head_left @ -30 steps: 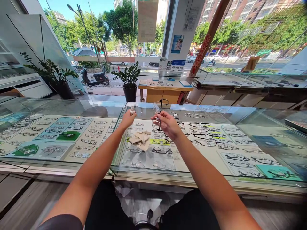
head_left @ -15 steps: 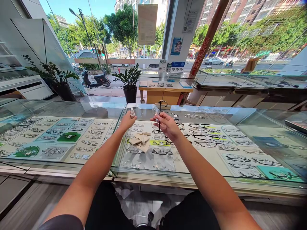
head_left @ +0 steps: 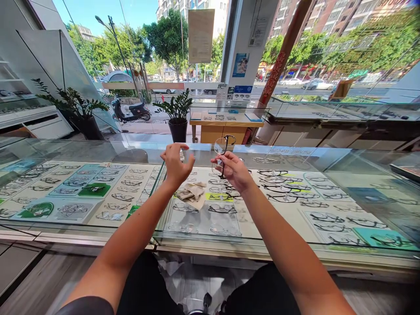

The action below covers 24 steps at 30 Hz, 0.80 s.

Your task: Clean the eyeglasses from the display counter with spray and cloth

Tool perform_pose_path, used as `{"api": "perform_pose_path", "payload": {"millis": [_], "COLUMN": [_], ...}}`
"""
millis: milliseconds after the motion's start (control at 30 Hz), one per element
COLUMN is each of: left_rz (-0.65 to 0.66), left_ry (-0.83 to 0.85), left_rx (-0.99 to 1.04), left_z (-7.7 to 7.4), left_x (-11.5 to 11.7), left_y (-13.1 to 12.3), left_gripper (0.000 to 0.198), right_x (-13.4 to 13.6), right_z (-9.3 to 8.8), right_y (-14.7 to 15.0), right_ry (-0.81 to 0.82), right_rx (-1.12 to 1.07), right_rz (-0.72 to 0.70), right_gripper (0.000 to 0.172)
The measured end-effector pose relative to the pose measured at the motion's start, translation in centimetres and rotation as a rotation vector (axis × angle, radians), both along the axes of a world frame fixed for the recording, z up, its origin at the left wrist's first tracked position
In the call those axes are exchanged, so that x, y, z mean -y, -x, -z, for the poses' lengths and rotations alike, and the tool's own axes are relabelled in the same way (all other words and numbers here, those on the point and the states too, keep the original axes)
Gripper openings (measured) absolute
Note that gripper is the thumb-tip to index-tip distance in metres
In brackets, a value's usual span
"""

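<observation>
My right hand [head_left: 235, 173] pinches a pair of eyeglasses [head_left: 226, 144] with a dark frame, held turned on end above the glass counter. The upper lens shows clear of my fingers, while the lower one is partly covered by them. My left hand [head_left: 176, 165] is open, thumb and fingers apart with nothing between them. Just behind it stands a small white spray bottle [head_left: 181, 155], partly hidden by the hand. A crumpled beige cloth [head_left: 193, 195] lies on the counter top below and between my hands.
Beneath the glass counter top [head_left: 210, 239] lie rows of eyeglasses on pale and coloured trays. Beyond stand a potted plant [head_left: 177, 127], a wooden display table [head_left: 226, 131] and another glass case [head_left: 295, 118]. Large windows face the street.
My left hand has let go of the spray bottle and opened, rising slightly. My right hand has shifted a little to the right with the eyeglasses.
</observation>
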<state>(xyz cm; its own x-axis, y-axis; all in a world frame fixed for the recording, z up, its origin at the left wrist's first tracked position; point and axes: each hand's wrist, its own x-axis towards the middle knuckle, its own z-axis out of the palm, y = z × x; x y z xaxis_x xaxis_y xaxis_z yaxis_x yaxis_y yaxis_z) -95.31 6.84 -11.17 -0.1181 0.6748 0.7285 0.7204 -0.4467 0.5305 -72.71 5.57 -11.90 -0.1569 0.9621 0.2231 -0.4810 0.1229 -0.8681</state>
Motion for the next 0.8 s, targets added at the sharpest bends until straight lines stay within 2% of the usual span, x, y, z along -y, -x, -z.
{"api": "perform_pose_path", "payload": {"millis": [200,300,800], "left_rz": [0.237,0.325,0.437], "left_ry": [0.193,0.220,0.284], "left_rx": [-0.156,-0.178,-0.256], "left_z": [-0.1,0.0,0.5], "left_x": [1.1,0.9,-0.3], "left_y": [-1.1,-1.0,-0.6], "left_gripper": [0.012,0.010,0.004], "right_x": [-0.1,-0.1,0.0], "right_z": [0.1,0.1,0.1], "right_y": [-0.1,-0.2,-0.2], "right_ry": [-0.011,-0.014,-0.014], "right_rx": [0.037,0.031,0.055], "right_rz": [0.016,0.015,0.008], "right_gripper": [0.049,0.050,0.049]}}
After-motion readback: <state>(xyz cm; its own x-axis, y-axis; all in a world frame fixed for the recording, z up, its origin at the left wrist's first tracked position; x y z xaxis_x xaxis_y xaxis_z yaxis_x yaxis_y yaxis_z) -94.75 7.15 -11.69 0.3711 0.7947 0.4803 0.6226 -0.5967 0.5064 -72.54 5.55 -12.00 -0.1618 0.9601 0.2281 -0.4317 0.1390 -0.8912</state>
